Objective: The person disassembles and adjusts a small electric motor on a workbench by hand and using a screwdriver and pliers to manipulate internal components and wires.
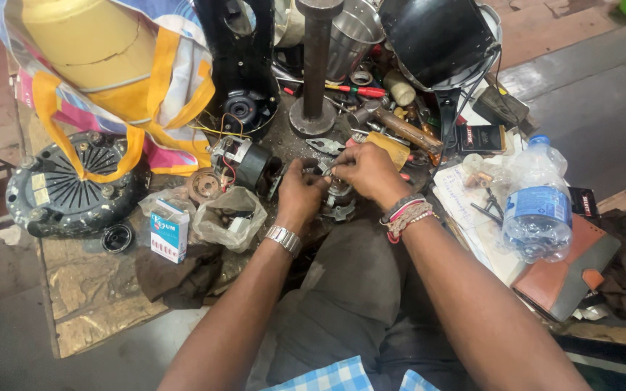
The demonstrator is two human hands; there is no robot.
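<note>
My left hand point(300, 194), with a metal watch at the wrist, and my right hand point(367, 171), with red and beaded bracelets, meet over a small grey metal part point(337, 192) on the cluttered workbench. Both hands close their fingers around it, and most of the part is hidden by them. A small black motor with red and yellow wires point(249, 163) lies just left of my left hand. A pair of pliers point(325, 145) rests right behind the fingers.
A black round finned housing point(67, 187) lies at left, under a yellow and blue bag point(114, 72). A small box point(169, 231) and plastic bag point(232, 215) sit near my left arm. A water bottle point(537, 203), brown wallet point(566, 279), hammer point(400, 128) and upright metal post point(316, 65) crowd the right and back.
</note>
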